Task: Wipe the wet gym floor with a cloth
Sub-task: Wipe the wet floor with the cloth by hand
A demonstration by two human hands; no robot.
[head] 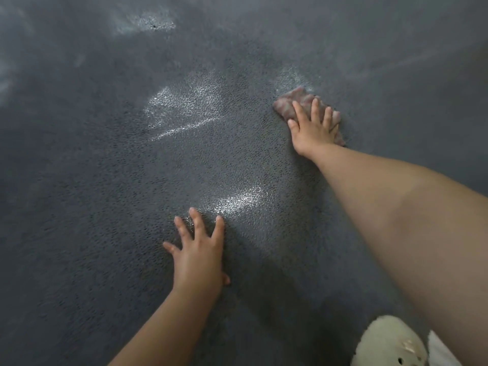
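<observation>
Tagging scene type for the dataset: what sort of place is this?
Probably a gym or similar indoor hall: dark pebbled rubber-like floor, wet sheen patches, right hand pressing a cloth. No equipment visible.

You are looking straight down at a dark grey floor [92, 180] with a fine pebbled, rubbery texture; it fills nearly the whole view. Light from above glints off it in pale, shiny patches: a broad one with a bright streak under it left of centre [182, 107], a smaller one lower down near the middle [240, 200], and a blurred one at the top [145, 22]. Faint hazy smears show along the left edge and across the upper right. Toward the edges the surface goes soft and out of focus. At the bottom right corner you can see a pale green perforated slipper [388, 342] resting on the floor.
</observation>
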